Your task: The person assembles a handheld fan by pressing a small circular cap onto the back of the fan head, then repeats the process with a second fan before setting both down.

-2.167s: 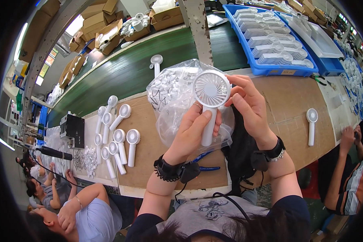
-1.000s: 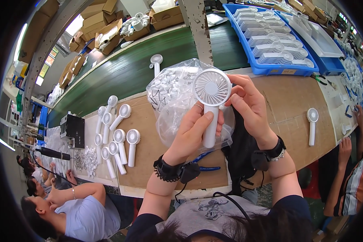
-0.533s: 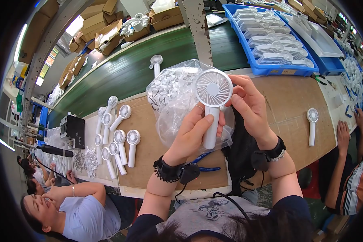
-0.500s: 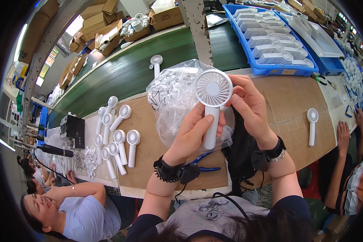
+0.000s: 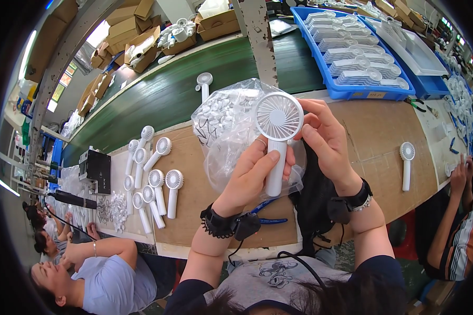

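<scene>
A white handheld fan (image 5: pixel 279 116) is upright in front of me, its round grille toward me. My left hand (image 5: pixel 250 173) is closed around the handle, thumb across its front. At the right rim of the fan head, my right hand (image 5: pixel 328 142) has its thumb and fingers bent in against the edge; the fingertips are partly hidden. Behind the fan lies a clear plastic bag (image 5: pixel 215 115) of small white parts. Blue-handled pliers (image 5: pixel 272 221) rest on the cardboard under my left forearm, beside a black cloth-like item (image 5: pixel 316 210).
Several white fans (image 5: pixel 156 181) lie to the left, near a black box (image 5: pixel 95 170). Another fan (image 5: pixel 407 165) is at the right. Beyond runs a green conveyor (image 5: pixel 163 86) with a fan (image 5: pixel 204 86). A blue crate (image 5: pixel 347 93) holds stacked white parts. Co-workers sit on both sides.
My hands and the fan hold nearly the same place. At the right, a co-worker's hands have come together around a small white part. The co-worker at the left has shifted slightly.
</scene>
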A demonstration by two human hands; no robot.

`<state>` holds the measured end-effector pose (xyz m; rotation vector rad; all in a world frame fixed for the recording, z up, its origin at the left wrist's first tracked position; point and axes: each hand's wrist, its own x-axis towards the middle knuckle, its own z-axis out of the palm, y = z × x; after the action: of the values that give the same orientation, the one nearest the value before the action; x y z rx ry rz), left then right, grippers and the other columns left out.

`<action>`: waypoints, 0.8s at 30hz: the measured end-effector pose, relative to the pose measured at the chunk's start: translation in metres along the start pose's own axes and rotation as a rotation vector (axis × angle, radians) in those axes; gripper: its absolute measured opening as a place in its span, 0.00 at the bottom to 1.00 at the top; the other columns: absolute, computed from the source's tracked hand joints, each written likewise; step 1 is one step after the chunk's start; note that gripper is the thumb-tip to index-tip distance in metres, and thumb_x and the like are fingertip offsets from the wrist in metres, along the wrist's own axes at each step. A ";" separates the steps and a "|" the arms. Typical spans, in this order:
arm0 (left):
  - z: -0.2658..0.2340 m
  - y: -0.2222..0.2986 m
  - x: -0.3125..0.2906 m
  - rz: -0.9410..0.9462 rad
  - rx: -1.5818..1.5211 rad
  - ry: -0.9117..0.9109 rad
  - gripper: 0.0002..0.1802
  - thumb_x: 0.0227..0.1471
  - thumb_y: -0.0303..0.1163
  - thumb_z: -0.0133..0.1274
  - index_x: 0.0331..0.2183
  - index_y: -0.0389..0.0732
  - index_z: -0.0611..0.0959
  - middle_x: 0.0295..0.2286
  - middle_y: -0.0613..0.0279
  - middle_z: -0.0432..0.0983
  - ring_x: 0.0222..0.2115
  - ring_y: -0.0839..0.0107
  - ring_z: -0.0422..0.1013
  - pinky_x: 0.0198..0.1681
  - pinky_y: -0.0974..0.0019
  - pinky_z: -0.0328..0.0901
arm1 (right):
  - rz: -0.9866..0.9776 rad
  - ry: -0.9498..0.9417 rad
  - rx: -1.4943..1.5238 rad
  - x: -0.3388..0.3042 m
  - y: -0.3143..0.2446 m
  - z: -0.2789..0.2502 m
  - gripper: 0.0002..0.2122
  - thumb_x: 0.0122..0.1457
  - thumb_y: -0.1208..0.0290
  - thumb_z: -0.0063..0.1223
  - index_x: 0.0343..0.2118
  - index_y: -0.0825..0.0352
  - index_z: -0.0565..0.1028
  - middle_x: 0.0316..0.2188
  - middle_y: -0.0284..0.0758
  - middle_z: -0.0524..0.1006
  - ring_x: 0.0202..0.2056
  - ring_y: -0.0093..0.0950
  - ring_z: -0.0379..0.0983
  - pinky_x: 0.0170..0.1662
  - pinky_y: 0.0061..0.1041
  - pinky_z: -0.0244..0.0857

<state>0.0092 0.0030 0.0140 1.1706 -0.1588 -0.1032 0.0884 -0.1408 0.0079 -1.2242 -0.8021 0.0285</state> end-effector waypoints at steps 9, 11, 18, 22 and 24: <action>-0.005 -0.001 0.001 0.002 -0.058 -0.062 0.18 0.54 0.28 0.37 0.48 0.37 0.60 0.30 0.63 0.66 0.25 0.80 0.64 0.29 0.76 0.62 | 0.001 -0.009 -0.006 0.000 -0.001 -0.001 0.18 0.55 0.73 0.41 0.49 0.73 0.62 0.43 0.34 0.64 0.34 0.18 0.65 0.37 0.17 0.61; -0.004 -0.001 0.001 0.003 -0.069 -0.068 0.19 0.54 0.28 0.37 0.48 0.37 0.59 0.29 0.63 0.66 0.25 0.79 0.64 0.28 0.76 0.62 | 0.009 -0.034 0.000 -0.001 -0.002 -0.001 0.18 0.55 0.74 0.41 0.48 0.72 0.62 0.43 0.34 0.64 0.34 0.18 0.65 0.37 0.17 0.61; -0.005 -0.002 -0.003 0.106 0.065 0.078 0.25 0.53 0.27 0.42 0.51 0.41 0.53 0.29 0.62 0.66 0.22 0.78 0.65 0.22 0.75 0.63 | -0.007 -0.149 -0.066 -0.006 -0.011 0.002 0.18 0.52 0.77 0.44 0.47 0.73 0.64 0.42 0.36 0.64 0.34 0.19 0.65 0.38 0.17 0.61; -0.011 -0.007 0.000 0.078 0.009 -0.090 0.28 0.54 0.31 0.43 0.52 0.43 0.49 0.29 0.62 0.66 0.21 0.78 0.65 0.22 0.75 0.63 | -0.039 -0.003 -0.062 -0.005 -0.008 0.001 0.17 0.51 0.79 0.45 0.46 0.73 0.65 0.40 0.36 0.65 0.35 0.19 0.65 0.38 0.17 0.61; -0.016 -0.010 0.000 0.066 -0.012 -0.106 0.28 0.54 0.33 0.43 0.52 0.43 0.48 0.29 0.62 0.66 0.22 0.78 0.66 0.22 0.75 0.63 | -0.053 -0.046 -0.086 -0.004 -0.003 -0.001 0.16 0.50 0.81 0.46 0.44 0.73 0.66 0.38 0.35 0.66 0.36 0.20 0.65 0.38 0.17 0.61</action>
<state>0.0118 0.0132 -0.0012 1.1472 -0.2899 -0.1085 0.0850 -0.1444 0.0078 -1.2870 -0.8827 -0.0213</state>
